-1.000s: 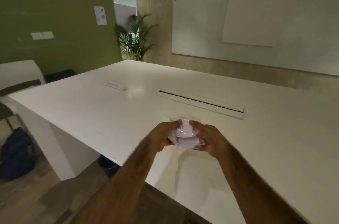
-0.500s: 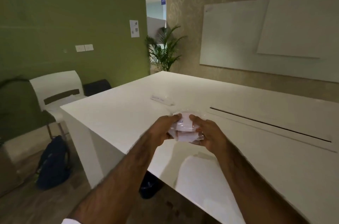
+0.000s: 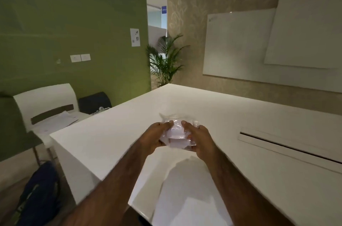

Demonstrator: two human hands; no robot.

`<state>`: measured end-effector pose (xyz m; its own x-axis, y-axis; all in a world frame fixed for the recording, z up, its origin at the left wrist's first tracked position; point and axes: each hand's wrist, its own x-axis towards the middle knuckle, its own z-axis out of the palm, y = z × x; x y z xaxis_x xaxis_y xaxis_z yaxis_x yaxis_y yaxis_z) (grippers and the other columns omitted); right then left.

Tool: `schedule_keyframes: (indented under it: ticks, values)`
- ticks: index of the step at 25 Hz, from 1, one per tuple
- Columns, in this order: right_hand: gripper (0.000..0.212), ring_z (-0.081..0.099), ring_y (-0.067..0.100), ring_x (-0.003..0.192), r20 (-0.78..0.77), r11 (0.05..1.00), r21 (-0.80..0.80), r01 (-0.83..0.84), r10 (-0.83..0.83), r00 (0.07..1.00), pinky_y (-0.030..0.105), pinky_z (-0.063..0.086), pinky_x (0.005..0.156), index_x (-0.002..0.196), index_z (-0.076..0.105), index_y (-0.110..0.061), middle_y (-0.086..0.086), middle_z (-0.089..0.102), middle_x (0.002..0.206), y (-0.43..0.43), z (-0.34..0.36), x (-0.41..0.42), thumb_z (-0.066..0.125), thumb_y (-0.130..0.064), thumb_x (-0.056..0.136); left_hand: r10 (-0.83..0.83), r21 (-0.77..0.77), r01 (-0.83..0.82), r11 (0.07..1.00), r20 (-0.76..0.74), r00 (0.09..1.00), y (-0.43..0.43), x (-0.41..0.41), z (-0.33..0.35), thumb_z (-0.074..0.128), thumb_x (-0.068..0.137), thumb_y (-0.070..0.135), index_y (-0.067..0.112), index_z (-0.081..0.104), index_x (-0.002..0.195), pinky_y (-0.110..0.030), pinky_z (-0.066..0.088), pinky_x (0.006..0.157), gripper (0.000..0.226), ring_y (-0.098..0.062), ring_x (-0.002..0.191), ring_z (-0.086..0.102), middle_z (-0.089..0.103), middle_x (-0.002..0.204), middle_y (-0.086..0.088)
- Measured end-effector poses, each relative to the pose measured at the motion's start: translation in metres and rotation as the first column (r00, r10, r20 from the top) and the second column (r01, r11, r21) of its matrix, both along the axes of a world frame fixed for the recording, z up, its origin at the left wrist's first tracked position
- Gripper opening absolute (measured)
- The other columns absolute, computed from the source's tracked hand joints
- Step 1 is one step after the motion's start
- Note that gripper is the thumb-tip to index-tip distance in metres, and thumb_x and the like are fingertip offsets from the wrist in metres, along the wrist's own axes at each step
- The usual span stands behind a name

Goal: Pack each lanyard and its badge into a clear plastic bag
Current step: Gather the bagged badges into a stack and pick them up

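Head view: crinkled clear plastic bag (image 3: 177, 131), white cards (image 3: 178, 143) inside.

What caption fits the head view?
Left hand and right hand hold a packed clear plastic bag over the white table.

Both forearms (image 3: 118, 174) bare; left hand (image 3: 154, 139), right hand (image 3: 202, 141) bare

The smooth white rectangular tabletop (image 3: 203, 103) gives flat open room ahead of and beside the left hand (image 3: 155, 137) and right hand (image 3: 200, 140) gripping the clear plastic bag (image 3: 177, 133). A long recessed slot (image 3: 288, 148) cuts the surface to the right. A white moulded chair (image 3: 46, 99) and a dark blue backpack (image 3: 38, 194) stand off its left edge.
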<state>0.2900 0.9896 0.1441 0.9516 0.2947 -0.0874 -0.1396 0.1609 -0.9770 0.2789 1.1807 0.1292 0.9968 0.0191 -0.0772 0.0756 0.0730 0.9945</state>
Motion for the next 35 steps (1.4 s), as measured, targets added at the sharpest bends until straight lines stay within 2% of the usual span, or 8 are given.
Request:
schedule_keyframes:
  ticks: [12,17,21,25,27,29,31,35]
  values:
    - [0.035,0.074,0.033,0.090,-0.132,0.981,-0.014,0.194,-0.194,0.972,0.036,0.058,0.068,0.115,0.071,-0.011,0.015,0.076,0.105,0.149,-0.069,0.110,0.063,-0.039,0.096,-0.082,-0.038,0.078,0.996,-0.120,0.989,0.144,0.113,-0.050,0.065,0.096,0.034,0.007,0.067,0.125,-0.032,0.057,0.073,0.040,-0.025,0.101,0.069,0.072,0.120,-0.012]
    - [0.030,0.067,0.019,0.054,-0.217,0.933,-0.023,0.358,-0.354,0.910,0.026,0.051,0.049,0.116,0.067,-0.004,0.012,0.072,0.084,0.198,-0.084,0.121,0.057,-0.027,0.100,-0.193,-0.077,0.182,0.980,-0.161,0.968,0.189,0.156,-0.070,0.064,0.097,0.030,0.003,0.066,0.123,-0.035,0.054,0.076,0.037,-0.026,0.095,0.070,0.073,0.113,-0.015]
    - [0.030,0.073,0.032,0.075,-0.252,0.895,0.027,0.444,-0.424,0.870,0.030,0.054,0.053,0.120,0.067,-0.002,0.021,0.074,0.101,0.207,-0.091,0.125,0.058,-0.022,0.100,-0.256,-0.114,0.238,0.965,-0.183,0.949,0.197,0.178,-0.080,0.065,0.096,0.028,0.003,0.066,0.120,-0.044,0.051,0.082,0.034,-0.030,0.097,0.069,0.072,0.117,-0.019]
    - [0.028,0.062,0.015,0.044,-0.285,0.855,-0.054,0.516,-0.509,0.812,0.025,0.049,0.044,0.121,0.065,-0.002,0.014,0.069,0.080,0.204,-0.090,0.130,0.055,-0.020,0.103,-0.324,-0.106,0.310,0.945,-0.164,0.932,0.191,0.185,-0.087,0.060,0.099,0.024,0.004,0.068,0.116,-0.027,0.052,0.057,0.028,-0.023,0.074,0.072,0.076,0.096,-0.011]
    - [0.027,0.060,0.011,0.041,-0.284,0.848,-0.088,0.523,-0.524,0.803,0.024,0.049,0.042,0.121,0.064,-0.002,0.012,0.067,0.078,0.203,-0.093,0.131,0.054,-0.020,0.103,-0.338,-0.113,0.323,0.940,-0.156,0.928,0.191,0.189,-0.096,0.064,0.096,0.028,0.002,0.069,0.119,-0.036,0.059,0.077,0.035,-0.029,0.093,0.074,0.076,0.106,-0.014]
    - [0.031,0.073,0.023,0.067,-0.263,0.841,-0.095,0.533,-0.538,0.801,0.034,0.060,0.058,0.119,0.066,-0.001,0.016,0.074,0.092,0.202,-0.099,0.134,0.057,-0.025,0.101,-0.330,-0.070,0.323,0.944,-0.167,0.929,0.193,0.195,-0.105,0.068,0.090,0.036,0.005,0.073,0.115,-0.045,0.055,0.096,0.040,-0.034,0.106,0.071,0.075,0.111,-0.015]
    - [0.038,0.074,0.034,0.088,-0.235,0.816,-0.181,0.549,-0.578,0.782,0.043,0.062,0.070,0.115,0.069,-0.003,0.016,0.075,0.100,0.201,-0.104,0.137,0.062,-0.035,0.097,-0.260,0.044,0.270,0.962,-0.165,0.952,0.191,0.198,-0.109,0.066,0.093,0.034,0.006,0.075,0.107,-0.038,0.057,0.089,0.033,-0.030,0.099,0.073,0.076,0.107,-0.013]
    - [0.062,0.072,0.029,0.085,-0.098,0.683,-0.501,0.532,-0.655,0.749,0.042,0.063,0.069,0.108,0.071,-0.009,0.008,0.074,0.099,0.202,-0.104,0.143,0.059,-0.064,0.082,-0.069,0.351,0.109,0.930,-0.126,0.990,0.186,0.203,-0.110,0.063,0.079,0.058,0.013,0.072,0.107,-0.033,0.057,0.082,0.054,-0.021,0.093,0.070,0.075,0.106,-0.004]
